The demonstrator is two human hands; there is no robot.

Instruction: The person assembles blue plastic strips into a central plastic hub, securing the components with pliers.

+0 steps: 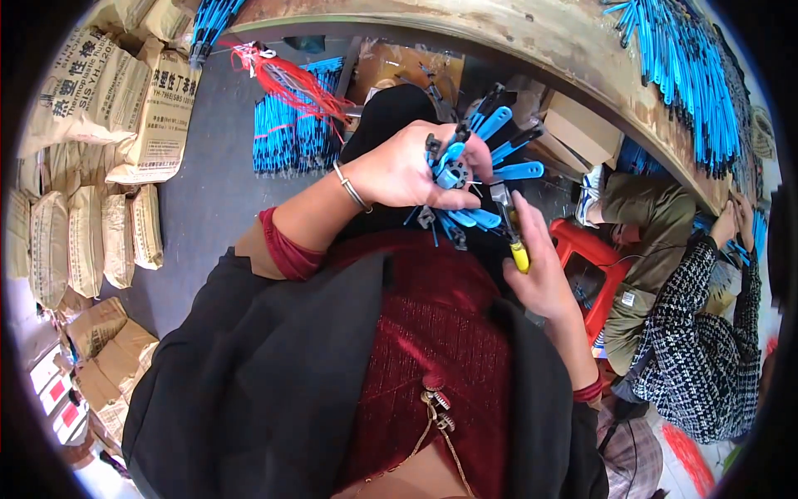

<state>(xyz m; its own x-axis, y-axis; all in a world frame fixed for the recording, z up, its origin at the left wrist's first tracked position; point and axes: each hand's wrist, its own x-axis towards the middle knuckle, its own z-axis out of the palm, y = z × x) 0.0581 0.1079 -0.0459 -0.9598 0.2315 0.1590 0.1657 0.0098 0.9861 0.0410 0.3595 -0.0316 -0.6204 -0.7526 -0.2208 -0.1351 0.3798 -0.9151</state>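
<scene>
Wooden table point(499, 25) bearing blue strips point(686, 91), grey floor point(212, 208) with blue bundles point(287, 141), brown paper sacks point(85, 241)

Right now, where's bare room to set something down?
The floor between the paper sacks and the blue bundles; also the middle of the wooden table, left of the blue pile. Crowded: around the left hand and right hand, with blue pieces and a yellow-handled tool.
</scene>
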